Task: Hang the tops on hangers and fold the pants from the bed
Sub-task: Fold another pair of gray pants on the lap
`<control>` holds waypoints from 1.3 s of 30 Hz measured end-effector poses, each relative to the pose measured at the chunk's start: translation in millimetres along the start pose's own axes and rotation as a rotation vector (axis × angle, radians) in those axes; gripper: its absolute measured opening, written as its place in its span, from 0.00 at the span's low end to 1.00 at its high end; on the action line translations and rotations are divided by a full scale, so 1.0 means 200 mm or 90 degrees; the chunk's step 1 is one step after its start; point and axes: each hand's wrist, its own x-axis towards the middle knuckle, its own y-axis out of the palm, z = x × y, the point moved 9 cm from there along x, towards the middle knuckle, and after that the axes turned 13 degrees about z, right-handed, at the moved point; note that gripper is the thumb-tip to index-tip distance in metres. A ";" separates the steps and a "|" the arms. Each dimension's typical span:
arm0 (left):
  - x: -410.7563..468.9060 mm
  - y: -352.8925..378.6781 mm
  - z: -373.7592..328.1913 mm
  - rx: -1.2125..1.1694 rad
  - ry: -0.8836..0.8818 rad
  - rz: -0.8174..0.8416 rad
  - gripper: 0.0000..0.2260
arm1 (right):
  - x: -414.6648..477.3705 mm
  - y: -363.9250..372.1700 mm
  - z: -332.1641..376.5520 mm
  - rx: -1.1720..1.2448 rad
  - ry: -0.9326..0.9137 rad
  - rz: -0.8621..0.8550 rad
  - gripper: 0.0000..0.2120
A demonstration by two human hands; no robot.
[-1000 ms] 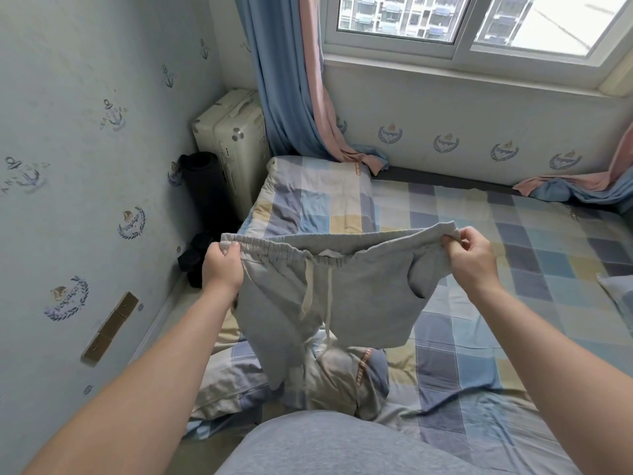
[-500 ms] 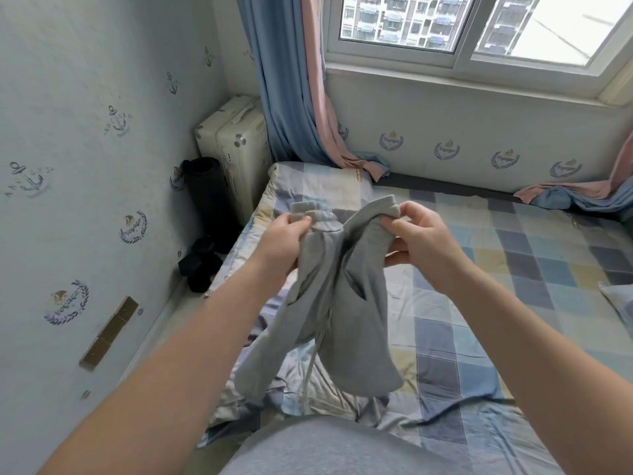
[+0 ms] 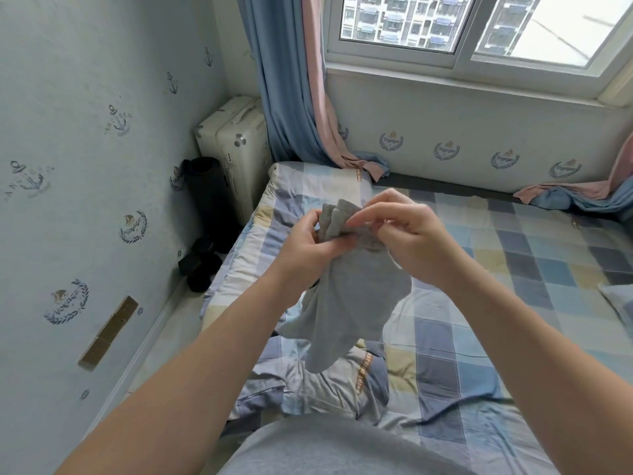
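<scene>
Grey shorts [image 3: 349,303] with a drawstring waist hang folded in half lengthwise above the bed [image 3: 513,269], legs dangling down. My left hand [image 3: 308,245] pinches the bunched waistband from the left. My right hand [image 3: 404,231] grips the same waistband from the right, fingers touching the cloth beside the left hand. A crumpled pile of grey and blue clothing [image 3: 329,382] lies on the checked bedsheet just below the shorts, close to my body.
A cream suitcase [image 3: 236,149] and a black cylinder [image 3: 205,186] stand in the corner by the left wall. Blue and pink curtains [image 3: 291,84] hang by the window and spill onto the bed's far side. A pillow edge [image 3: 620,303] shows at right.
My hands came together from spread apart, folding the shorts' waistband in half. The shorts now hang as a narrow doubled bundle instead of stretched wide.
</scene>
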 end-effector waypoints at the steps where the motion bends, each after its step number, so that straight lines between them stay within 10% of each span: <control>1: -0.01 -0.02 0.01 -0.007 0.000 -0.026 0.17 | -0.01 -0.04 -0.02 0.061 -0.001 -0.042 0.18; 3: -0.01 -0.02 0.04 -0.057 -0.004 -0.019 0.10 | -0.07 -0.15 -0.16 0.091 0.041 -0.168 0.11; 5: -0.03 -0.02 0.06 -0.121 -0.010 0.015 0.08 | -0.12 -0.16 -0.38 0.132 0.156 -0.176 0.29; 9: -0.04 -0.03 0.06 -0.212 -0.026 0.054 0.14 | -0.24 0.20 -0.70 0.477 0.268 0.145 0.55; 18: -0.02 -0.29 0.22 -0.037 -0.152 -0.058 0.14 | -0.20 0.24 -0.79 0.537 0.331 0.059 0.17; 28: 0.19 -0.40 -0.01 0.146 -0.039 -0.129 0.11 | 0.11 -0.08 -0.64 0.176 0.250 -0.095 0.31; 39: 0.03 -0.43 0.24 0.229 -0.056 -0.102 0.11 | -0.05 0.12 -0.83 0.074 0.260 -0.050 0.16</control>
